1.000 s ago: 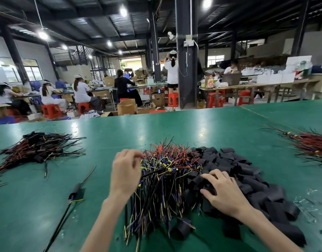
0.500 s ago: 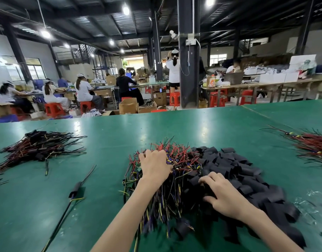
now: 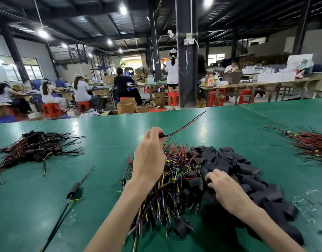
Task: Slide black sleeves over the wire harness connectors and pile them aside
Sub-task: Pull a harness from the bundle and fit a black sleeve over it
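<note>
Green table fills the foreground of a workshop, with other workers seated at benches behind it. At the table's middle lies the heap of unsleeved harnesses. The left hand, buried in that heap half a second ago, has risen above its far edge. It pinches one wire harness by the connector end between thumb and curled fingers, and the red and black leads trail up and away to the right, off the table. Touching the heap on its right is the pile of black sleeves. The right hand stays on the pile's near left side, fingers bent down into the sleeves; whether it has hold of one cannot be told. Left of the heap a single sleeved harness lies alone, and farther left sits the finished pile. Red wires lie at the far right.
</note>
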`<state>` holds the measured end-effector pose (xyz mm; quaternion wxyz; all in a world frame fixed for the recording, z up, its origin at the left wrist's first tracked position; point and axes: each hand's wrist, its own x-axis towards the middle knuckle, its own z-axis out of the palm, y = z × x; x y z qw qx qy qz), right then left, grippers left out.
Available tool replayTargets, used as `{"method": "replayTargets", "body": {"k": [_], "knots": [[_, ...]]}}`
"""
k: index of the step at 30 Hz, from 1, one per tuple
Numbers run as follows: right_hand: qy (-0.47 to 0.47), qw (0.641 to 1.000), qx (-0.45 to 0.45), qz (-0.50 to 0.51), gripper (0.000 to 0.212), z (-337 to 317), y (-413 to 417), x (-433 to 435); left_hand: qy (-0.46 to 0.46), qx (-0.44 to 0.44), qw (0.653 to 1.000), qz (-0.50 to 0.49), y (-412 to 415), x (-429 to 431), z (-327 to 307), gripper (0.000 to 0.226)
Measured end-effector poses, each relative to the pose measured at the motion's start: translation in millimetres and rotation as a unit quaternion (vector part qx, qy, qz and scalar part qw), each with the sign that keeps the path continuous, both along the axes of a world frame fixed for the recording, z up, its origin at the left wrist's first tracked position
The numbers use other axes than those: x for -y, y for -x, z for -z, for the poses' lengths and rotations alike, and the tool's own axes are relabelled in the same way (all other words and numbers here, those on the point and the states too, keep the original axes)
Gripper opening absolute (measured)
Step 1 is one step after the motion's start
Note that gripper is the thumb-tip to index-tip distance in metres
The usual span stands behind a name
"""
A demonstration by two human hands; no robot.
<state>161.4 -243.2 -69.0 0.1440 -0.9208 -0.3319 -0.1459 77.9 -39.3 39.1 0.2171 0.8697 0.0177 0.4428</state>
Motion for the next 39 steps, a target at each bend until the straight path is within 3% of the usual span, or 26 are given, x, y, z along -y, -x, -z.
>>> {"method": "replayTargets", "body": {"k": [3, 7, 15, 23, 27, 32, 39], "knots": [[-0.103, 0.993, -0.038, -0.034, 0.025, -5, 4, -4, -0.064, 0.000, 0.998, 0.028, 14, -16, 5, 0.014], [-0.173, 0.980, -0.078, -0.057, 0.025, -11, 13, -9, -0.126, -0.065, 0.990, -0.008, 31, -47, 43, 0.025], [-0.178, 0.975, -0.106, -0.082, 0.032, -4, 17, -15, -0.062, -0.118, 0.991, 0.013, 48, -72, 77, 0.020], [-0.266, 0.956, -0.072, -0.103, 0.051, -11, 28, -20, -0.052, -0.027, 0.998, 0.026, 58, -67, 75, 0.018], [-0.301, 0.947, -0.053, -0.100, 0.037, -12, 32, -22, -0.045, -0.014, 0.999, 0.024, 59, -63, 75, 0.022], [-0.279, 0.954, -0.013, -0.106, 0.023, -11, 30, -24, -0.029, -0.020, 0.999, 0.033, 59, -59, 76, 0.016], [-0.276, 0.952, -0.023, -0.128, 0.046, -9, 35, -26, -0.028, -0.018, 0.998, 0.052, 59, -55, 77, 0.008]]}}
